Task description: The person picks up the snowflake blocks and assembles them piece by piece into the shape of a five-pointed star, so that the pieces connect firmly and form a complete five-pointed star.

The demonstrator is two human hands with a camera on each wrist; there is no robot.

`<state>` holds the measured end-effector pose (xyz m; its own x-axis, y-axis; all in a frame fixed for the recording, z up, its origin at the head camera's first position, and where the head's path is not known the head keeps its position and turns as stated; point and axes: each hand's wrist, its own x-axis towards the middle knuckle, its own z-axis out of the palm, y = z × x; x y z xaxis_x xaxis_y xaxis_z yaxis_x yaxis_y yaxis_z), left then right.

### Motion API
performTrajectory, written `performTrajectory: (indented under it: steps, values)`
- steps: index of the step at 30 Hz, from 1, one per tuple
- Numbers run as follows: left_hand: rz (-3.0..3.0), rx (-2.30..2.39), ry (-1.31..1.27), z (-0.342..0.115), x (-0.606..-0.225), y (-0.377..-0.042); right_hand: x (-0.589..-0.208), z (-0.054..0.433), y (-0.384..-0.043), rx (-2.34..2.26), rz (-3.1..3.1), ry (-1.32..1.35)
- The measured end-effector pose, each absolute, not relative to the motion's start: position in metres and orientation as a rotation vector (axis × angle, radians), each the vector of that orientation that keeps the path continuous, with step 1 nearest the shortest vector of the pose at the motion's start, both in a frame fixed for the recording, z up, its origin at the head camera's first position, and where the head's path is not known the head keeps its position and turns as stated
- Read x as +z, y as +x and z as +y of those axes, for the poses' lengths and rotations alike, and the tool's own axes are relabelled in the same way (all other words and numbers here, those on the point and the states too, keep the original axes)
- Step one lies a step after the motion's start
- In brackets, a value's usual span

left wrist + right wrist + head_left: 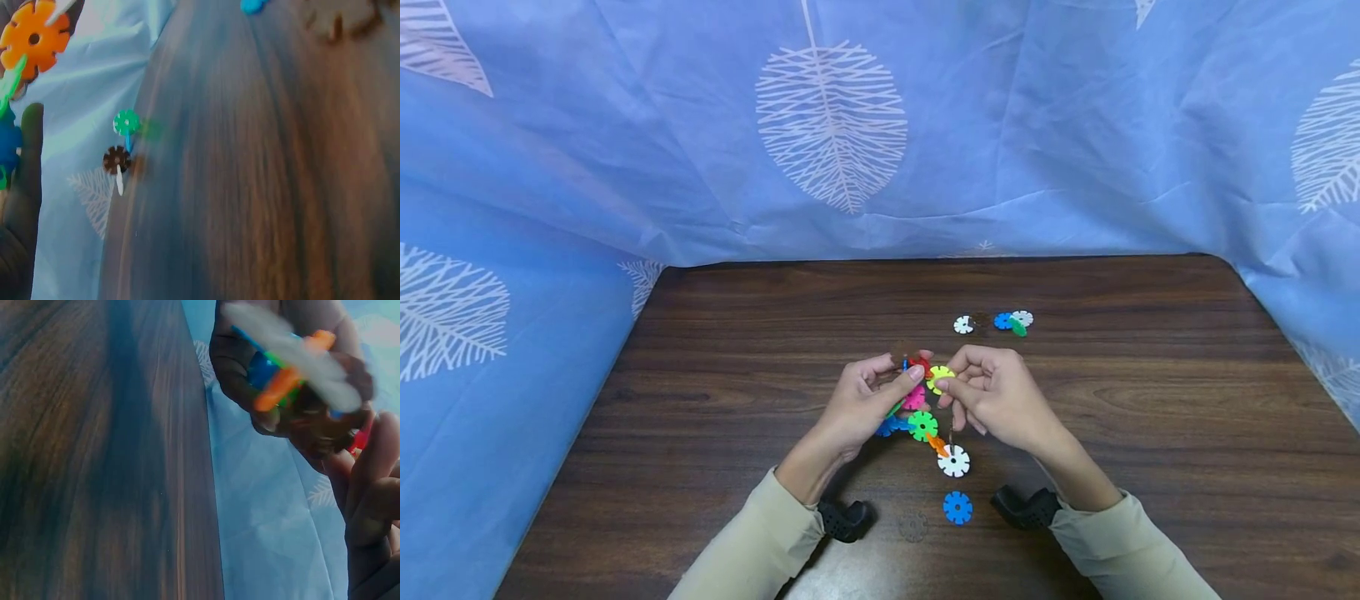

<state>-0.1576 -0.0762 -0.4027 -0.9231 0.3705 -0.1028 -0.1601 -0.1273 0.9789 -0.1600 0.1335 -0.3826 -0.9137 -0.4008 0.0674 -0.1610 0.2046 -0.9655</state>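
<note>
A cluster of interlocked notched plastic discs is held above the table between both hands. My left hand [859, 408] grips its left side, thumb on top, near a pink disc [914, 398] and red pieces. My right hand [1003, 400] pinches the yellow disc [937, 380] on the cluster's right side. Below the fingers hang a green disc [922, 426], an orange disc [936, 444] and a white disc [953, 461]. In the left wrist view an orange disc [34, 39] shows beside the left hand. The white disc [300, 356] is blurred in the right wrist view.
A blue disc [957, 507] and a brown disc [913, 526] lie near the front of the wooden table [715, 350]. Farther back are a white disc [962, 326] with a brown one, and a joined blue, white and green group [1018, 328]. A blue leaf-print cloth [700, 167] hangs behind.
</note>
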Motion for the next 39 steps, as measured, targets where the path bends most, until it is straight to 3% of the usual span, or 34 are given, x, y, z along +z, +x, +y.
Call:
performTrajectory:
  steps: [12,21,28,39]
  values:
    - [1.800,2.115,0.274,-0.084,-0.402,-0.164,-0.378,0.134,-0.171,-1.687,2.297,-0.563]
    - [1.964,2.074,0.229,-0.112,-0.399,-0.178,-0.387,0.173,-0.226,-1.217,2.839,-0.439]
    - [1.976,1.995,0.321,-0.111,-0.403,-0.176,-0.405,0.167,-0.260,-0.887,2.942,-0.328]
    - [1.971,1.962,0.335,-0.105,-0.404,-0.171,-0.415,0.165,-0.264,-0.987,2.871,-0.257]
